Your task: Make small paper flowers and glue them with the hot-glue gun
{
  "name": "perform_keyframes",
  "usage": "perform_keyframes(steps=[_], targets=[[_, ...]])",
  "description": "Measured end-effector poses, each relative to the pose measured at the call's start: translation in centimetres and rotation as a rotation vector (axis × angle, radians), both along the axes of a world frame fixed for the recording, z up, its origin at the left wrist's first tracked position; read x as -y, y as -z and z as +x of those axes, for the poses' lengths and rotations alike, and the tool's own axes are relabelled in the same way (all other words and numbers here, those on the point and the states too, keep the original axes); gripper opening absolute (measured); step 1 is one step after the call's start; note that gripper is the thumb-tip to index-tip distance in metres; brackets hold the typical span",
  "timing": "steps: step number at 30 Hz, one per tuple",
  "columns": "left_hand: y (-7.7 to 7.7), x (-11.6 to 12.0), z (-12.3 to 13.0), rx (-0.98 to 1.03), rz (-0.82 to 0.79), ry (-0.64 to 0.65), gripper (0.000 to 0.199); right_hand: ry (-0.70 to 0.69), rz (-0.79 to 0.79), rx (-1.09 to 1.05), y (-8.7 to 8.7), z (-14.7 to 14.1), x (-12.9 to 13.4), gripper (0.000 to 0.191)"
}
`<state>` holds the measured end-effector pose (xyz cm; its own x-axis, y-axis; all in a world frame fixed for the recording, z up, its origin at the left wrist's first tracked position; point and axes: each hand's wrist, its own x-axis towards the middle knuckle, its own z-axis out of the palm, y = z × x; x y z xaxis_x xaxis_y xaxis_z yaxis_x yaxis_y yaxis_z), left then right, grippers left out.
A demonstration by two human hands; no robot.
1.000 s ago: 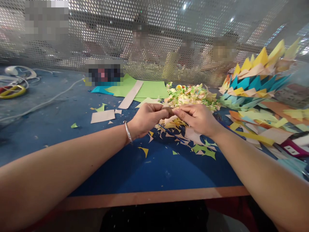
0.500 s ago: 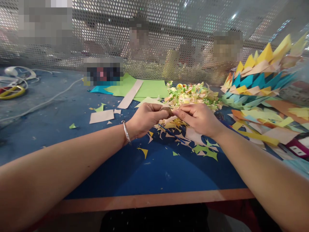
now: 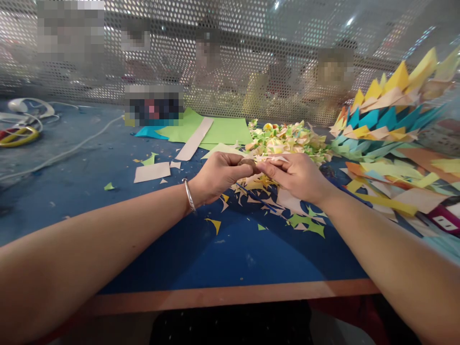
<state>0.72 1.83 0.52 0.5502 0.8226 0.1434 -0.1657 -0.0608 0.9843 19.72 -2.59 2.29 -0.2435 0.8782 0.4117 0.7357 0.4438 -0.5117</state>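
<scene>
My left hand (image 3: 224, 177), with a silver bangle at the wrist, is closed in a pinch around a small brownish thing (image 3: 248, 166) whose kind I cannot make out. Touching or nearly touching it, my right hand (image 3: 298, 176) is closed with thumb against fingers. A pale pink piece of paper (image 3: 271, 158) shows along the top of the right fingers. Just behind the hands lies a heap of small folded paper pieces (image 3: 287, 139) in green, yellow and pink. Cut paper scraps (image 3: 305, 224) and a thin blue stick (image 3: 257, 197) lie beneath them.
Green sheets (image 3: 226, 130) and a pink strip (image 3: 196, 139) lie at the back. A spiky layered paper model (image 3: 384, 120) stands at right beside colored strips (image 3: 402, 184). At left are yellow-handled scissors (image 3: 19, 138) and a white cable (image 3: 72, 151). A perforated metal screen (image 3: 233, 62) borders the blue table (image 3: 201, 263).
Both hands stay in almost the same place. More of the pale pink paper now shows above the right fingers.
</scene>
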Motion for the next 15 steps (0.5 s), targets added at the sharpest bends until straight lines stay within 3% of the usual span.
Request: perform_keyframes(steps=[4, 15], targets=[[-0.24, 0.2, -0.11, -0.052, 0.093, -0.002, 0.01, 0.009, -0.016, -0.012, 0.1, 0.06, 0.0, 0.05], [-0.78, 0.16, -0.33, -0.357, 0.315, -0.164, 0.01, 0.006, 0.004, 0.092, -0.38, -0.03, 0.11, 0.048]])
